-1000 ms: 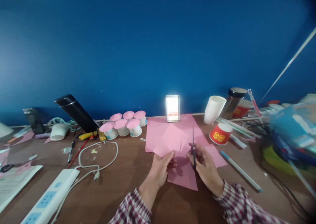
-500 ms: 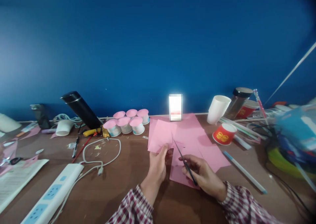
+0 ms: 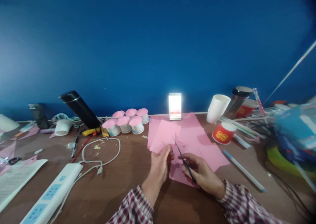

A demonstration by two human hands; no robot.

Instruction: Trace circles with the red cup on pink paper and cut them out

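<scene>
two hands: we had both of our hands at work over the pink paper, low in the middle of the head view.
left hand (image 3: 159, 166): we pinched the near edge of a loose pink sheet (image 3: 166, 135) between thumb and fingers, closed on it and holding it slightly lifted.
right hand (image 3: 201, 173): we kept it wrapped round the handles of the scissors (image 3: 184, 161), fingers curled tight.
scissors, pointing: the long axis ran on a slant, handles near us at the right, tip up and to the left toward the held sheet; the blades looked nearly together, though they were too thin for us to be sure.
paper, place: several pink sheets (image 3: 197, 141) lay overlapping on the table (image 3: 123, 184), between the pink-topped cups (image 3: 128, 122) at the left and the red paper cup (image 3: 223, 133) at the right.
paper, handling: we judged it light, thin and floppy, easy to crease or tear; best held at an edge close to the blades so it stayed taut.
paper, long axis: the pile ran away from us toward the wall.
scissors, handling: we judged them stiff, slim and sharp at the tip, best held by the handles only.
</scene>
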